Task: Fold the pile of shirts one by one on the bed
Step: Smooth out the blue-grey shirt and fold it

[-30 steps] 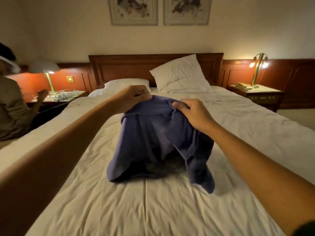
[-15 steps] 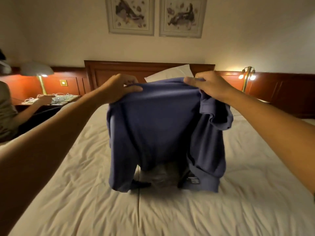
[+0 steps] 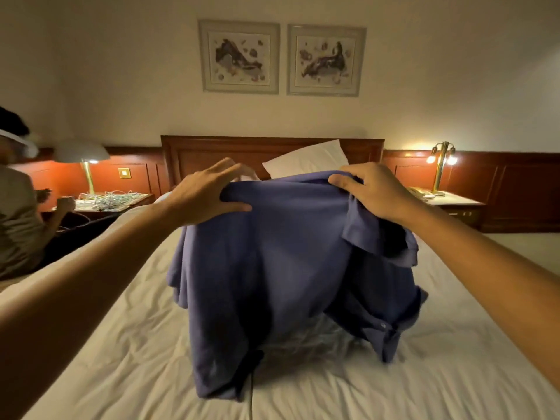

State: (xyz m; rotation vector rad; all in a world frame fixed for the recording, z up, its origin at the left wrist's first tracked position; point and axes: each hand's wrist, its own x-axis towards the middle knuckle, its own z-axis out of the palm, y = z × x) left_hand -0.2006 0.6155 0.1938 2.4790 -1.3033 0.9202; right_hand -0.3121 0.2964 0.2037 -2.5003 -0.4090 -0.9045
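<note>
A dark blue shirt [image 3: 272, 268] hangs in the air over the middle of the white bed [image 3: 121, 344], its lower edge touching the sheet. My left hand [image 3: 206, 192] pinches its top edge on the left, thumb in front and fingers behind. My right hand [image 3: 372, 189] grips the top edge on the right, next to a folded-over collar or sleeve. A button placket with buttons hangs at the lower right. No other shirts show.
A white pillow [image 3: 306, 159] leans on the wooden headboard [image 3: 212, 153]. A person [image 3: 18, 213] sits at the left by a nightstand with cables [image 3: 112, 198] and a lamp [image 3: 81, 153]. Another lamp [image 3: 441, 159] stands on the right nightstand [image 3: 454, 201].
Both hands have lifted the shirt up off the bed and spread it wider. The view has tilted upward, showing more of the wall and pictures.
</note>
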